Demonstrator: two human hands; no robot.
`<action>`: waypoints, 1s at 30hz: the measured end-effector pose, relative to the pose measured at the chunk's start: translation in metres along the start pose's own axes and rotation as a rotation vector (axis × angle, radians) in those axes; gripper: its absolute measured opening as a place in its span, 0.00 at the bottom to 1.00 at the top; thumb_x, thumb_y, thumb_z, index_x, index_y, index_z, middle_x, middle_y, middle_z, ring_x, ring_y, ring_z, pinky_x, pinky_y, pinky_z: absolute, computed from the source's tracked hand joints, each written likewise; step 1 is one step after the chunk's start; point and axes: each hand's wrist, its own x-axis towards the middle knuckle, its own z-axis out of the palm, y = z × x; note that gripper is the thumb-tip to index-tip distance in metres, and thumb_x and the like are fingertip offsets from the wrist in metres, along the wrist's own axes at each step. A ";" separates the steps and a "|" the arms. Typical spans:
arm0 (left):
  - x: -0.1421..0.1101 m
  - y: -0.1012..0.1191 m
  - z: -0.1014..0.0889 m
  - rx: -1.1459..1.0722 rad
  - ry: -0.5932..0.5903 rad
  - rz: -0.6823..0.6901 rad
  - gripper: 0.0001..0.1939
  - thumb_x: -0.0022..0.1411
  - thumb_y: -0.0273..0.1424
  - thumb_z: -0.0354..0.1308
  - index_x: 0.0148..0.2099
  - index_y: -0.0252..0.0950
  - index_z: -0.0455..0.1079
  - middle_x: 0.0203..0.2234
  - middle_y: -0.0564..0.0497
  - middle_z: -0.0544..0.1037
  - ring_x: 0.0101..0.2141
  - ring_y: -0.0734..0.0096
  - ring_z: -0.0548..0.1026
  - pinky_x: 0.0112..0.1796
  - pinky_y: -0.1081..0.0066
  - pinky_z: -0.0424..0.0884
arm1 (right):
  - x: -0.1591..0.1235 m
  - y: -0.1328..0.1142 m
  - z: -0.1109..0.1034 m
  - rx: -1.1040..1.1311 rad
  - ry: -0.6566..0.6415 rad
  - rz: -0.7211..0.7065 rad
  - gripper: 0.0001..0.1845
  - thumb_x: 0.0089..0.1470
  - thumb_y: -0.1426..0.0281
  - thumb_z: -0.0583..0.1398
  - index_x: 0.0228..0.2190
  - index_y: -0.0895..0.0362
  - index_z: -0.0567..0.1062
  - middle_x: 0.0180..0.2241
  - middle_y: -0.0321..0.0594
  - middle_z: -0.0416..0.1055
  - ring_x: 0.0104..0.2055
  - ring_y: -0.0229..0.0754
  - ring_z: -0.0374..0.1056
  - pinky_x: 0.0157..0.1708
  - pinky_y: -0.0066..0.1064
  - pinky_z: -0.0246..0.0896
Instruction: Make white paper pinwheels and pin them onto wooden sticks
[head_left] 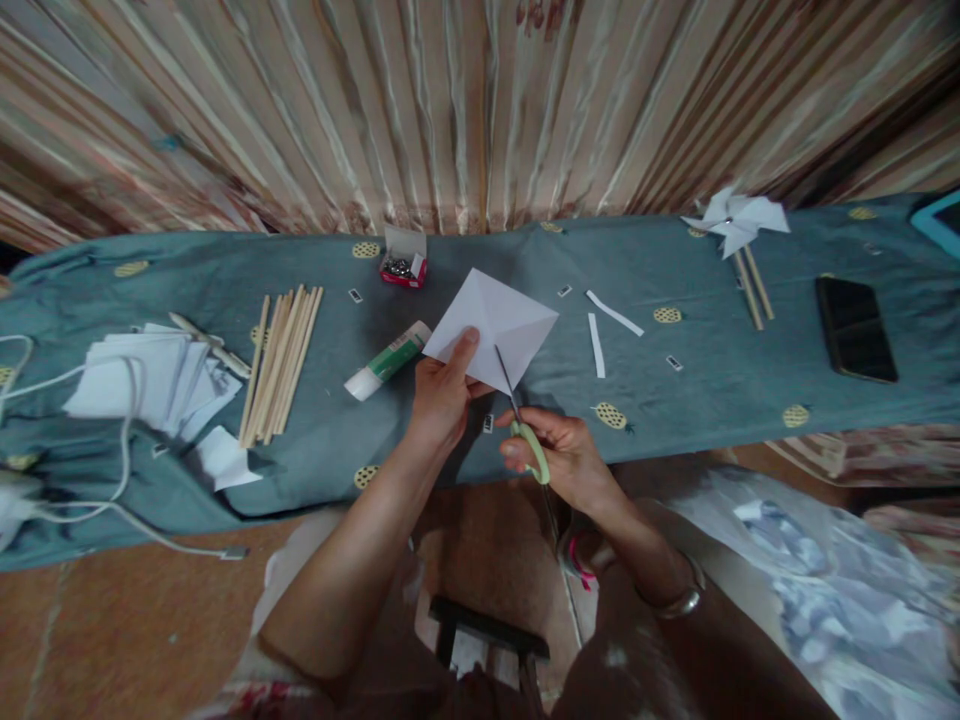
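Observation:
A square sheet of white paper (517, 315) with crease lines is pinched by my left hand (444, 395), the thumb lying on top. My right hand (562, 450) grips scissors (531, 450) with light green handles. Their blades reach over the paper's near corner, pointing toward its middle. Just left of the paper lies a green and white glue stick (390, 360). Behind it stands a small open red box (403, 268) of shiny metal pins. Two narrow paper strips (596, 345) rest to the right of the paper.
Wooden sticks (281, 370) lie in a bundle at the left, beside a stack of white papers (142, 375) and a white cable (124, 470). At the right are a paper pinwheel (739, 218), two sticks (752, 285) and a black phone (856, 330). A curtain (450, 120) hangs behind the table.

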 end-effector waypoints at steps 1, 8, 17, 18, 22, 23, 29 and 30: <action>0.000 0.000 0.000 0.000 -0.002 -0.001 0.21 0.46 0.43 0.71 0.37 0.35 0.71 0.28 0.50 0.81 0.32 0.63 0.80 0.33 0.67 0.78 | 0.000 0.000 0.000 0.003 -0.002 0.000 0.21 0.32 0.60 0.75 0.29 0.55 0.78 0.17 0.27 0.69 0.19 0.31 0.63 0.20 0.24 0.61; -0.002 -0.001 0.000 -0.014 -0.006 0.007 0.20 0.47 0.42 0.71 0.37 0.34 0.71 0.27 0.50 0.81 0.31 0.64 0.81 0.34 0.67 0.78 | 0.001 0.004 -0.001 0.014 -0.013 -0.016 0.22 0.33 0.58 0.74 0.30 0.55 0.78 0.17 0.27 0.69 0.19 0.31 0.63 0.20 0.25 0.61; 0.013 0.012 -0.006 -0.054 0.036 0.035 0.12 0.51 0.36 0.69 0.37 0.39 0.73 0.29 0.52 0.81 0.32 0.67 0.81 0.32 0.70 0.77 | -0.007 -0.011 -0.019 -0.134 -0.252 0.049 0.26 0.39 0.50 0.72 0.33 0.57 0.77 0.22 0.32 0.73 0.22 0.32 0.66 0.22 0.23 0.59; 0.015 0.014 -0.008 -0.060 0.048 0.043 0.13 0.51 0.36 0.70 0.37 0.39 0.73 0.29 0.52 0.82 0.33 0.67 0.81 0.33 0.70 0.77 | -0.008 -0.014 -0.023 -0.127 -0.295 0.070 0.26 0.40 0.50 0.71 0.34 0.57 0.77 0.23 0.33 0.74 0.23 0.32 0.67 0.23 0.24 0.60; 0.022 0.016 -0.015 -0.069 0.031 0.078 0.20 0.44 0.38 0.73 0.38 0.36 0.74 0.31 0.49 0.82 0.35 0.63 0.81 0.36 0.67 0.77 | -0.009 -0.018 -0.043 -0.163 -0.316 0.070 0.27 0.45 0.48 0.68 0.36 0.57 0.77 0.25 0.38 0.76 0.24 0.35 0.69 0.26 0.27 0.64; 0.022 0.015 -0.016 -0.058 0.006 0.078 0.21 0.43 0.38 0.74 0.38 0.35 0.75 0.30 0.49 0.82 0.35 0.62 0.81 0.36 0.67 0.77 | -0.008 -0.018 -0.048 -0.164 -0.277 0.025 0.28 0.46 0.47 0.68 0.37 0.58 0.77 0.26 0.39 0.77 0.24 0.36 0.69 0.27 0.29 0.64; 0.015 0.001 -0.015 0.120 -0.203 -0.015 0.16 0.43 0.38 0.74 0.32 0.33 0.78 0.25 0.47 0.81 0.25 0.67 0.77 0.27 0.71 0.71 | 0.005 -0.023 -0.068 -0.043 0.169 -0.213 0.31 0.36 0.46 0.71 0.36 0.54 0.78 0.27 0.37 0.78 0.27 0.37 0.68 0.31 0.30 0.64; 0.013 -0.002 -0.013 0.150 -0.235 -0.038 0.15 0.43 0.38 0.73 0.30 0.33 0.78 0.25 0.47 0.81 0.24 0.67 0.76 0.26 0.72 0.69 | 0.007 -0.025 -0.069 -0.031 0.205 -0.222 0.30 0.34 0.48 0.73 0.35 0.54 0.78 0.26 0.34 0.76 0.27 0.37 0.68 0.31 0.30 0.64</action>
